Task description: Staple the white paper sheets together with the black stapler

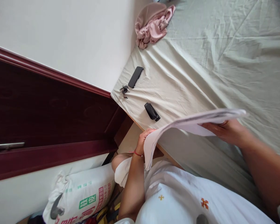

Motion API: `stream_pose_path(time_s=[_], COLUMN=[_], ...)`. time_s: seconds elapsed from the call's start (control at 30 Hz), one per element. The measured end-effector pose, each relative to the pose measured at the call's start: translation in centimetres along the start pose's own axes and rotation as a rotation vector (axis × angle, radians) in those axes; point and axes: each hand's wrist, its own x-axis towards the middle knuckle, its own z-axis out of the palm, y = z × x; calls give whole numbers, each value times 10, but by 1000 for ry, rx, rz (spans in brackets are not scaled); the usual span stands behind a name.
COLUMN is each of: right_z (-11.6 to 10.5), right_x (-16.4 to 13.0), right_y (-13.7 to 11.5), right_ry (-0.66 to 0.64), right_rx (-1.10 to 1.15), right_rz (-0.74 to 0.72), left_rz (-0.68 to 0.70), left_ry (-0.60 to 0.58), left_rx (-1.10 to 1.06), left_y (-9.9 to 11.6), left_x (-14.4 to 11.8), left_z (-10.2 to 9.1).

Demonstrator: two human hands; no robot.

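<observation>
Nearest the camera, a person's two bare hands hold a white cloth (191,124) above the near edge of a bed: the left hand (142,140) grips its drooping left end with fingers curled round the fabric, and the right hand (220,129) clasps its right part, fingers closed beneath it. Farther left on the pale green bedsheet (224,56) lie a black stapler-like device (152,112), then keys (124,90) and a dark phone (135,77), with a crumpled pink garment (152,26) farthest away.
</observation>
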Motion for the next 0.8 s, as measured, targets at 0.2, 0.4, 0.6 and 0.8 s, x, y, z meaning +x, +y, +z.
stream_pose_path(time_s=[0.2,0.4,0.6,0.8], right_z=[3,0,-4,-7], right_x=[-2,-1,2,7], right_y=[8,-4,-13,-3], right_ry=[8,18,3,89], right_rx=[136,269,320,244], right_rz=[175,311,456,256], left_rz=[-143,-334,-400,-359], left_ry=[263,207,226,159], left_rx=[-284,-543,-523,-387], left_y=[-8,4,20,32], left_x=[-5,-7,-5,-5], left_z=[10,27,33,11])
